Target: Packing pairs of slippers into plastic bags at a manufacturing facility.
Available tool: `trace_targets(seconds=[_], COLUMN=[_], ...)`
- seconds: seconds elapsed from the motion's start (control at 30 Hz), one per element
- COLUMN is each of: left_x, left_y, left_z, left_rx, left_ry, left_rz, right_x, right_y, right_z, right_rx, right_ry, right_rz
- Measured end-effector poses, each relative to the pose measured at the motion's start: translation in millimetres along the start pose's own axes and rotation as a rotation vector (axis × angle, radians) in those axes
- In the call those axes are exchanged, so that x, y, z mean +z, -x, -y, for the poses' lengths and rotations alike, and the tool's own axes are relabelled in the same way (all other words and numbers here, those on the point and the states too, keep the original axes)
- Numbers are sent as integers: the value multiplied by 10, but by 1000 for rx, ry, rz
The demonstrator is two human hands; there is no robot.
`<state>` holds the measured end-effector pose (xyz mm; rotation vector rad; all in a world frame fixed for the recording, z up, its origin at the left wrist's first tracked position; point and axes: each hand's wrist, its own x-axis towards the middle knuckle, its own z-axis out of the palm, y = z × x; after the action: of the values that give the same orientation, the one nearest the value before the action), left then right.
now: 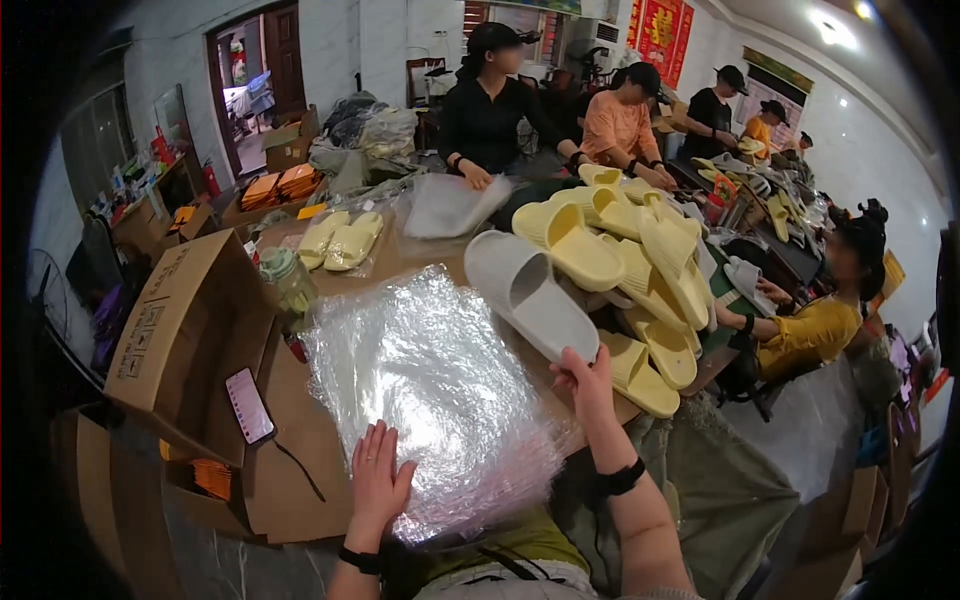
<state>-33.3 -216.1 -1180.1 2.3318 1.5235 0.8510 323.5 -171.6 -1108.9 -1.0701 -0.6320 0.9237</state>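
Observation:
My left hand (380, 470) lies flat on the lower left part of a stack of shiny transparent plastic bags (430, 360), its fingers stretched out. Between the thumb and fingers of my right hand (586, 385) is the near end of a light grey slide slipper (530, 300). The slipper is tilted, its strap end pointing away to the left, over the right edge of the bags. Just beyond it rises a heap of pale yellow slippers (650, 270). The fingertips under the grey slipper are partly hidden.
At left stand an open cardboard box (180, 330), a phone (249, 405) and a lidded bottle (290, 283). A bagged yellow pair (352, 242) lies beyond. Opposite, a person in black (490, 110) handles plastic bags (450, 205); a person in yellow (820, 325) sits at right.

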Motion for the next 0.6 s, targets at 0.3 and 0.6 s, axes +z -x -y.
trace_targets(seconds=[0.3, 0.6], left_x=[4, 15], left_y=[-31, 12], left_z=[-1, 35], left_rx=[1, -1], left_ry=[14, -3], left_rz=[9, -14], right_x=[80, 370], right_y=[591, 182], right_z=[-291, -227], right_rx=[317, -348], right_ry=[512, 1163], right_rz=[518, 161])
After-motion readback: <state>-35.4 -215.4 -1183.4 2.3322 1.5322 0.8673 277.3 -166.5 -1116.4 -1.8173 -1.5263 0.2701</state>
